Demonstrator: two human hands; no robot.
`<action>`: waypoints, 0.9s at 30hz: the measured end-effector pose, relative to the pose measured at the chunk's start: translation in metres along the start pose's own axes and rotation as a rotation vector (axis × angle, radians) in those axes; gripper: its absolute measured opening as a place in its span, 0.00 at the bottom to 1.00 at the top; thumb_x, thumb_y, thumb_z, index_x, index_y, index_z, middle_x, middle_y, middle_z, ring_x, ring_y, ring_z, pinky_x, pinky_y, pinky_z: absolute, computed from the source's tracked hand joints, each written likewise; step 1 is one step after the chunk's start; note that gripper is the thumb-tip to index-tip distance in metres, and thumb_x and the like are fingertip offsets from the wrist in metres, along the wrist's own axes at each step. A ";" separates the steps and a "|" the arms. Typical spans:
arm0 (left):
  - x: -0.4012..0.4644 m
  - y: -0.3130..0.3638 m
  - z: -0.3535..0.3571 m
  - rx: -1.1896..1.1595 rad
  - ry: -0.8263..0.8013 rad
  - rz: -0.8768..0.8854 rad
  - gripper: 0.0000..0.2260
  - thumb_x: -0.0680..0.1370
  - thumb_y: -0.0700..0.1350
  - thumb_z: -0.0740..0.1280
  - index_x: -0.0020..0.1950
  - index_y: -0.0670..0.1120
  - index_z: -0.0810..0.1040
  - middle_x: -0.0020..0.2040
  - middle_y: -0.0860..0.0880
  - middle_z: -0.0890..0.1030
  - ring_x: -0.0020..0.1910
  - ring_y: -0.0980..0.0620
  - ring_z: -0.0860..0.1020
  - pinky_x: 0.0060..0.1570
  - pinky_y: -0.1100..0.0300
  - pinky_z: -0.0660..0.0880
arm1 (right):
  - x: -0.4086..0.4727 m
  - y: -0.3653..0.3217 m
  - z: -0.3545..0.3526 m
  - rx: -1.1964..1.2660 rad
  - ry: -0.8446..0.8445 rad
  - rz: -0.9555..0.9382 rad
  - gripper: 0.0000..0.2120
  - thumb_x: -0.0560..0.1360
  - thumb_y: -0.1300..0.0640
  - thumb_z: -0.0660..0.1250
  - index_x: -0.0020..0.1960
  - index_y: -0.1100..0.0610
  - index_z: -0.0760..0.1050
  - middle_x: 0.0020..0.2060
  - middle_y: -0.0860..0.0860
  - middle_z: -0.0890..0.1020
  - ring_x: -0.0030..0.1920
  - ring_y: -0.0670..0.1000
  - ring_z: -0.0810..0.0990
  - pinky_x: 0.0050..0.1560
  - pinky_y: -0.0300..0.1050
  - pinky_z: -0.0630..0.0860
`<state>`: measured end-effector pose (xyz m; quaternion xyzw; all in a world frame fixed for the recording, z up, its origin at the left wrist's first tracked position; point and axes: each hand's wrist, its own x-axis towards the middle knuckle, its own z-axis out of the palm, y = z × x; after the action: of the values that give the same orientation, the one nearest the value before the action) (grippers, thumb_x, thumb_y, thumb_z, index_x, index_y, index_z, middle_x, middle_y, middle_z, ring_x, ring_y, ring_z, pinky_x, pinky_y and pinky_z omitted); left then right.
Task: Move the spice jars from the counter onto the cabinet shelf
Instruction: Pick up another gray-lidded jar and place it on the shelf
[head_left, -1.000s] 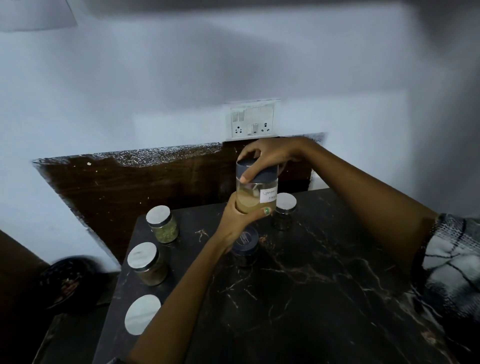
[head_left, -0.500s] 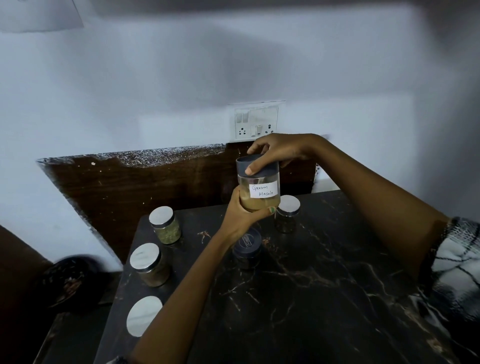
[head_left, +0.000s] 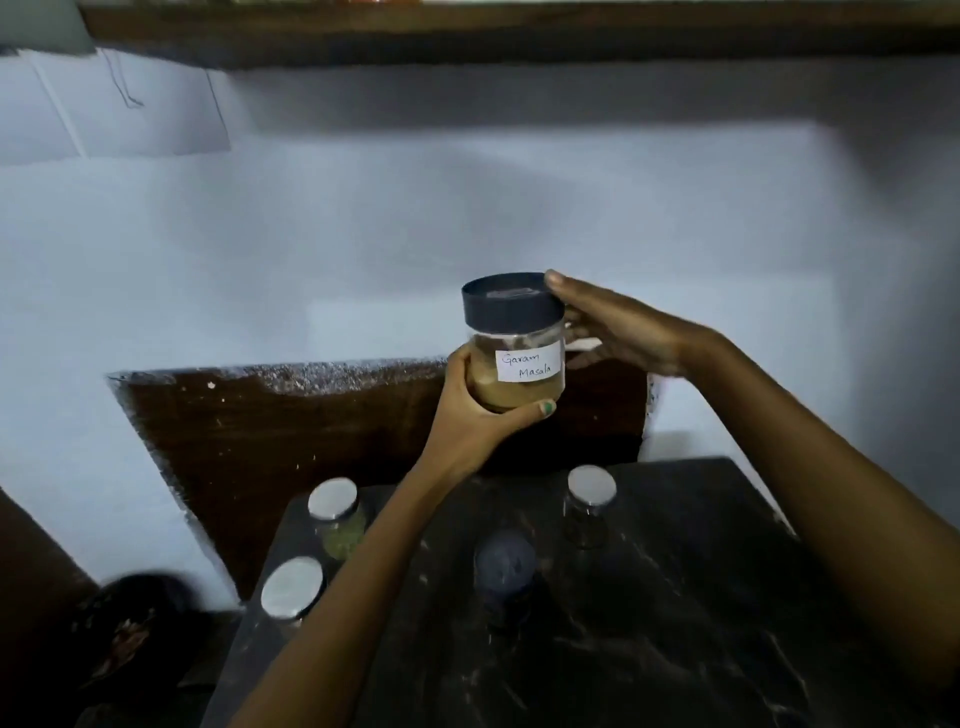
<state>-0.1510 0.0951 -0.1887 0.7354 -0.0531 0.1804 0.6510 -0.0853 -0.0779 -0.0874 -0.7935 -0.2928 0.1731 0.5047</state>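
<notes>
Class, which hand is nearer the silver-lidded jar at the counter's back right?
Right. The right hand is above the silver-lidded jar; the left hand is up-left, farther.

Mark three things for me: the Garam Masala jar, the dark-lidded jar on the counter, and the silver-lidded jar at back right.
Garam Masala jar (head_left: 530, 366): head view, on its white label.
Dark-lidded jar (head_left: 505, 564): head view, on its lid top.
Back-right silver-lidded jar (head_left: 591, 484): head view, on its lid.
</notes>
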 end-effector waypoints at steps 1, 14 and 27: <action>0.011 0.014 -0.004 0.005 -0.017 0.036 0.38 0.62 0.47 0.80 0.67 0.52 0.64 0.60 0.54 0.76 0.57 0.59 0.77 0.46 0.73 0.75 | 0.000 -0.007 -0.002 0.041 0.022 -0.051 0.31 0.69 0.29 0.54 0.67 0.43 0.68 0.61 0.48 0.78 0.61 0.51 0.77 0.61 0.57 0.74; 0.099 0.199 -0.032 0.128 -0.053 0.501 0.30 0.65 0.51 0.78 0.64 0.56 0.71 0.59 0.57 0.78 0.55 0.64 0.77 0.44 0.74 0.74 | 0.014 -0.131 -0.032 0.224 0.411 -0.715 0.31 0.70 0.40 0.66 0.70 0.47 0.64 0.59 0.46 0.80 0.58 0.45 0.79 0.53 0.40 0.78; 0.173 0.249 -0.058 0.193 0.118 0.556 0.32 0.65 0.54 0.78 0.63 0.59 0.64 0.61 0.49 0.77 0.58 0.57 0.76 0.48 0.69 0.74 | 0.076 -0.193 -0.056 0.177 0.619 -0.752 0.31 0.69 0.38 0.63 0.67 0.49 0.63 0.58 0.54 0.79 0.56 0.51 0.80 0.61 0.50 0.75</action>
<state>-0.0800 0.1424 0.1076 0.7396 -0.1970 0.3983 0.5056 -0.0512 -0.0071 0.1127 -0.6010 -0.3796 -0.2405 0.6610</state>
